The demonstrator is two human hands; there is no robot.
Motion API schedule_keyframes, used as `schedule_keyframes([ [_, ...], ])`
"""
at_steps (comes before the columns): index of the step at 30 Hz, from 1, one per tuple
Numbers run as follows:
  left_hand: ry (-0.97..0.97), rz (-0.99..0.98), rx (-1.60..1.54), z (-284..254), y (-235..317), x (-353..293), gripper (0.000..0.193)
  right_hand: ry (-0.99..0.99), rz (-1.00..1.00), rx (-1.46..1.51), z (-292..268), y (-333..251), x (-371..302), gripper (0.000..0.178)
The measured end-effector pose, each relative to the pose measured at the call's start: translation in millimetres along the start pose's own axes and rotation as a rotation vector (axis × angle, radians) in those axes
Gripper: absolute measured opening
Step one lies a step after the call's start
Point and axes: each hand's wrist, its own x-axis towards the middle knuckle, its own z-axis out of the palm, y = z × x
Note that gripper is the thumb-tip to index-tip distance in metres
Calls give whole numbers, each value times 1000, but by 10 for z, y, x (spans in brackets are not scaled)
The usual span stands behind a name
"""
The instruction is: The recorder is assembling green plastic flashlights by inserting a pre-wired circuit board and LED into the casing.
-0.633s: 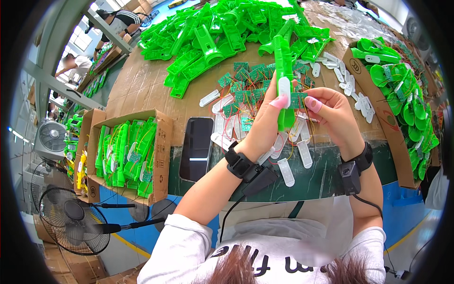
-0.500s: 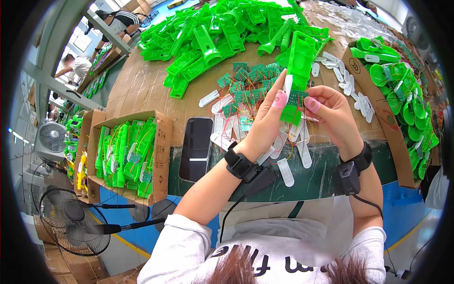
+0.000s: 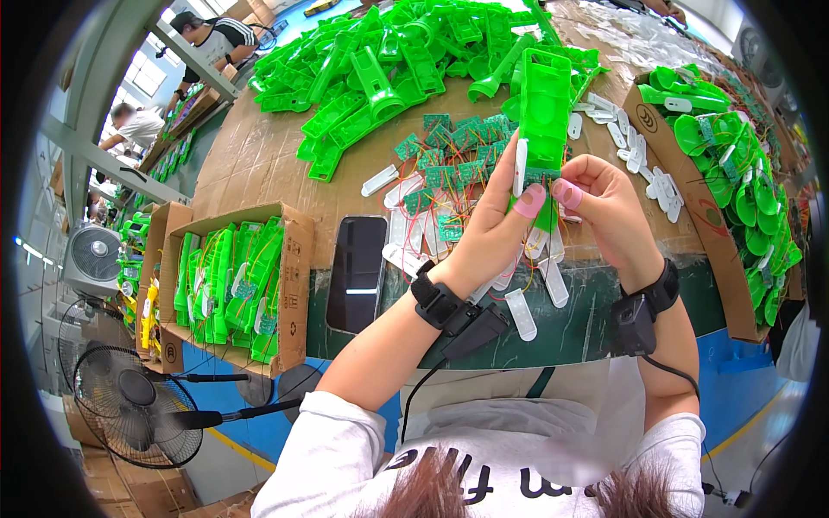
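Note:
A long green plastic housing (image 3: 546,104), its hollow side showing, stands tilted up in my left hand (image 3: 484,233). The thumb presses on its lower part, and the fingers lie behind its left side. A white plastic strip (image 3: 521,167) sits along that side, by my left fingers. Across the lower end of the housing lies a small green circuit board (image 3: 541,174), partly covered by my left thumb. My right hand (image 3: 611,211) is closed, thumb and forefinger pinching at the board's right edge. Loose circuit boards (image 3: 445,177) with red wires and white strips (image 3: 521,315) lie beneath.
Green housings (image 3: 380,73) are heaped at the back. Cardboard boxes of wired green parts stand left (image 3: 295,293) and right (image 3: 721,259). A black phone (image 3: 357,272) lies by my left forearm. Fans (image 3: 134,406) stand at far left; other people (image 3: 138,125) work beyond.
The green housing has turned so its hollow side faces up more fully. My left thumb has moved onto its lower part, over the board. My right hand has barely shifted.

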Motion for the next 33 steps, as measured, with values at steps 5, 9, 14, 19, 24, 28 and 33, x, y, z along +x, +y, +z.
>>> schedule_keyframes([
  [5,23,2,-41,-27,-42,-6,55,-51,-14,91,83,-45,-10,33],
  [9,35,2,-1,11,-1,-13,55,-109,73,163,40,-49,-27,34],
  [14,-35,-54,101,-19,40,-10,51,-117,72,121,10,-32,-14,30],
  [19,5,-7,218,18,26,-23,50,-95,126,159,-13,-16,-14,29],
  [24,32,85,338,30,-16,-24,48,-101,110,163,24,-11,-7,27],
  [28,108,37,206,44,-52,-29,42,-103,42,126,59,4,-17,24],
  [33,163,-22,34,82,-40,-58,38,-76,-42,72,122,34,-27,23],
])
